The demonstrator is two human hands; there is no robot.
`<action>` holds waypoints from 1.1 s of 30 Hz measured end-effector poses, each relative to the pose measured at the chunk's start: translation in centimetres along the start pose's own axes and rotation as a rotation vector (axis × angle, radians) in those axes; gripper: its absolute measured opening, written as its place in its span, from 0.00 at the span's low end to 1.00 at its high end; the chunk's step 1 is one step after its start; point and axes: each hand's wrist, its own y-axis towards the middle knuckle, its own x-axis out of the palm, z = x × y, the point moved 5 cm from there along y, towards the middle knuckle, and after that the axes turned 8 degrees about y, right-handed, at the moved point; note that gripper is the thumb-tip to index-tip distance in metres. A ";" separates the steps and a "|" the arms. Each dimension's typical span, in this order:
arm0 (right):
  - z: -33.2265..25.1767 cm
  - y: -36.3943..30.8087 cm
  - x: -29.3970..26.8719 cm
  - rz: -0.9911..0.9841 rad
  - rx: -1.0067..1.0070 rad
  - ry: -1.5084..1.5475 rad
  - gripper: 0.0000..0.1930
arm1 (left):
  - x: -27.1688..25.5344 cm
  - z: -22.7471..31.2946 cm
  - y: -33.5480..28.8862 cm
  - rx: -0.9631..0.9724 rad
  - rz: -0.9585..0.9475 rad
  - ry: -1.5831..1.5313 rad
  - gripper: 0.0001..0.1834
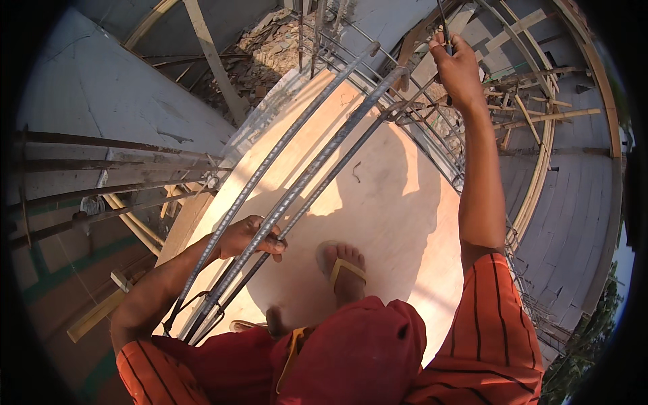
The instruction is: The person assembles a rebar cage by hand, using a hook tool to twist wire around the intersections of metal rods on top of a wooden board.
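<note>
Three long ribbed steel bars run in a bundle from low at the person's left, up and away across a pale plywood panel, toward a cage of tied reinforcing steel at the far end. The left hand is wrapped around the bars near their lower end — its grip pressed closed on the bundle, thumb over the top. The right hand is stretched far ahead and high, its grip pinched around a thin dark rod that rises above the cage; what the rod is cannot be told.

Below, a bare foot in a yellow-strapped sandal stands on the plywood, in the person's own shadow. Red cloth and orange sleeves with dark stripes fill the lower edge.

To the left, more steel bars jut out level from a grey concrete wall. To the right lie wooden planks and bamboo poles — beyond them, rubble at the top.
</note>
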 end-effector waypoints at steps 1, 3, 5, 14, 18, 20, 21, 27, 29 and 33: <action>-0.6 -0.4 -0.1 -0.017 -0.017 0.005 0.17 | 0.1 0.3 -0.6 -0.017 0.052 -0.027 0.19; -1.7 -2.2 -0.3 -0.082 0.070 0.118 0.15 | -0.7 -0.2 -0.6 -0.025 0.083 0.063 0.20; -2.2 -4.3 -0.4 -0.133 0.172 0.238 0.14 | -1.6 0.2 -0.7 -0.044 0.134 0.232 0.23; 6.6 -9.1 -0.3 0.040 0.184 -0.068 0.12 | -2.3 0.2 -0.8 -0.070 0.107 0.219 0.24; 12.2 -14.7 4.3 -0.186 0.417 0.031 0.09 | -1.5 -0.1 -0.6 -0.051 0.074 0.117 0.17; 12.9 -18.6 7.8 -0.148 0.330 0.206 0.07 | -0.4 -0.4 -0.6 -0.038 0.035 0.030 0.18; 11.5 -20.4 9.8 -0.209 0.551 0.447 0.07 | -0.5 -0.6 -0.8 -0.029 0.005 0.106 0.19; 8.3 -23.3 13.4 -0.311 0.880 0.773 0.10 | -0.2 0.0 -0.8 0.046 0.042 0.108 0.18; 8.7 -21.8 11.5 -0.240 0.734 0.494 0.11 | -0.5 0.3 -1.7 0.034 0.092 0.153 0.18; 9.6 -16.3 3.3 0.061 0.432 0.107 0.15 | -0.5 0.1 -1.0 0.055 0.062 0.163 0.18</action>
